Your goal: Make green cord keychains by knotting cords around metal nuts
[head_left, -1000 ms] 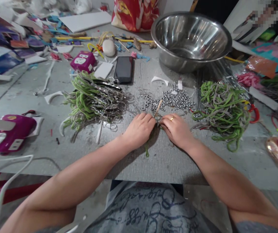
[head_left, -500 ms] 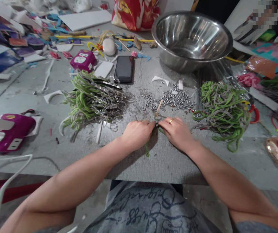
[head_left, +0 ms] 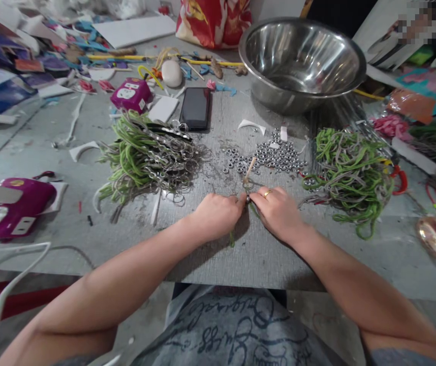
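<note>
Right at the center of the frame, the left hand [head_left: 218,213] and right hand [head_left: 279,208] meet fingertip to fingertip, both with fingers curled and seemingly pinching a small silver bead [head_left: 247,199] between them. It lies just off the left hand's fingertips and against the right hand's, so neither is clearly nearer; exactly which finger bears it is hidden. From the bead a green cord [head_left: 255,210] slants down and to the right, passing beneath the right hand's fingers. Another bit of green shows below the left hand, perhaps the same cord's end, though the stretch between is covered. The bead is too small in view for its own long axis to be told.

Just above the fingertips, a thin wooden stick [head_left: 250,169] leans up and slightly rightward. Beyond it, a little right of center, loose silver beads [head_left: 279,156] spread over the gray tabletop [head_left: 218,264], with the right hand the nearer one. Farther out, a bundle of green and gray cords [head_left: 126,152] lies left of center, its metal-fitted ends toward the middle, while a tangled cord pile [head_left: 351,173] sits right of center. A smartphone [head_left: 195,108] lies at upper center, and a steel bowl [head_left: 279,99] stands upper right.
</note>
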The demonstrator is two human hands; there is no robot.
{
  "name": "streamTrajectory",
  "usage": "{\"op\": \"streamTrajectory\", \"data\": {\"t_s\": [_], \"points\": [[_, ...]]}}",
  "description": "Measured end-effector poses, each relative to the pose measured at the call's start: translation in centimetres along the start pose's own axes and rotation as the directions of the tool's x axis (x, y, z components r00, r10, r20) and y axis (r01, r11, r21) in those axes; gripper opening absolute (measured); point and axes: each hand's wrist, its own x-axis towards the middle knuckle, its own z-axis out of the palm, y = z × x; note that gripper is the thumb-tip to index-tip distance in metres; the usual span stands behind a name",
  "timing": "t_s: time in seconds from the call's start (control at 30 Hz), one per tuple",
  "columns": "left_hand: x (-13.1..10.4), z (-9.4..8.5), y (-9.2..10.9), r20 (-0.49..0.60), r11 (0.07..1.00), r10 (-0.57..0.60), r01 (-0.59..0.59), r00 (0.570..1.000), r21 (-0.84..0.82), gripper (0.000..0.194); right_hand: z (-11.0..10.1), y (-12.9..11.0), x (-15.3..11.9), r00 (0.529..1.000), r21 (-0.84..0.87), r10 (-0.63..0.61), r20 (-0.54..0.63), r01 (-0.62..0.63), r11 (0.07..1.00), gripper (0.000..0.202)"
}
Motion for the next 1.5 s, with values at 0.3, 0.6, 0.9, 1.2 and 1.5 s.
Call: {"op": "streamTrajectory", "data": {"t_s": [0.3,0.6,0.9,1.2,1.5], "points": [[-0.2,-0.7,-1.4,0.014,1.0,-0.029,0.029,0.999,-0.005,0.042,-0.5,1.2,-0.2,0.989,0.032,0.091,0.116,-0.096,0.995,0.021],[-0.1,-0.9,-1.0,-0.006,0.991,-0.097,0.097,0.995,-0.089,0.037,-0.7,0.9,0.1,0.971,0.138,0.168,0.169,-0.192,0.972,0.02],[0.5,-0.4,-0.1,-0.055,0.971,-0.198,0.189,0.979,-0.144,0.031,-0.7,0.7,0.2,0.96,0.192,0.193,0.201,-0.232,0.954,0.022],[0.6,-0.7,-0.1,0.013,0.975,-0.188,0.188,0.982,-0.121,0.028,-1.4,0.4,0.7,0.914,0.101,0.184,0.362,-0.235,0.967,0.019],[0.3,-1.7,-0.8,0.073,0.99,-0.082,0.09,0.994,-0.111,0.028,-2.9,0.8,1.0,0.858,0.132,0.079,0.508,-0.168,0.977,0.02]]}}
